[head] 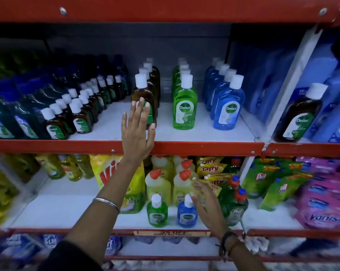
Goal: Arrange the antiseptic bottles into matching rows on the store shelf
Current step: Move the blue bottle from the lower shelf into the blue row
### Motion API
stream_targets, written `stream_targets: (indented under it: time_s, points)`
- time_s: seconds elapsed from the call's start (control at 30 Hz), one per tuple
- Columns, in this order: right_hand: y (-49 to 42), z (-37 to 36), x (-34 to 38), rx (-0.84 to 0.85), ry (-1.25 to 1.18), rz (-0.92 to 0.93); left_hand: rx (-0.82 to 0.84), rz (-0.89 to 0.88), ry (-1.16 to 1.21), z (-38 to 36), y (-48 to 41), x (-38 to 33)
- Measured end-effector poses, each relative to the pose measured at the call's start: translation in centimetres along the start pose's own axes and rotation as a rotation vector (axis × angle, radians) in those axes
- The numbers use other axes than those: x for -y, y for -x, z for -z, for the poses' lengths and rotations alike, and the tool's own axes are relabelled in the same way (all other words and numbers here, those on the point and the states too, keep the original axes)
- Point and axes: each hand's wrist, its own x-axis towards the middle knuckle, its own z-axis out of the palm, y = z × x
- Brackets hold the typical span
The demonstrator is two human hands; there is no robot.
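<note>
So our left hand [137, 132] sits open, fingers flat on the front brown bottle [143, 98] near the shelf [184, 147] edge — right hand [208, 204] open too.

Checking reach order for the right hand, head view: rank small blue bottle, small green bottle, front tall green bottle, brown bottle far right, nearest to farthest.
From the right hand:
1. small blue bottle, lower shelf, beside the fingers.
2. small green bottle, lower shelf, further left.
3. front tall green bottle, upper shelf, middle row.
4. brown bottle, upper shelf, far right bay.
</note>
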Motion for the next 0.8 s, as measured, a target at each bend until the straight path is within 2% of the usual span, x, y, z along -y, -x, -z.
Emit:
stream_targets:
  time_s: [0.13,0.37,0.57,0.8]
  points:
    - [0.7,-1.0,-2.5,0.190,-0.033,-0.174,0.064,0.031,-0.166,-0.7,0.2,0.7]
    - [-0.5,-0.4,-2.5,0.146,-0.100,-0.164,0.065,0.015,-0.208,-1.0,0.3,1.1]
    - [-2.7,4.1,2.3,-0.018,-0.222,-0.048,0.064,0.005,-0.207,-1.0,0.3,1.0]
    - [-7.0,11.6,11.7,-0.318,-0.322,0.261,0.055,0.006,-0.186,-0.9,0.4,0.9]
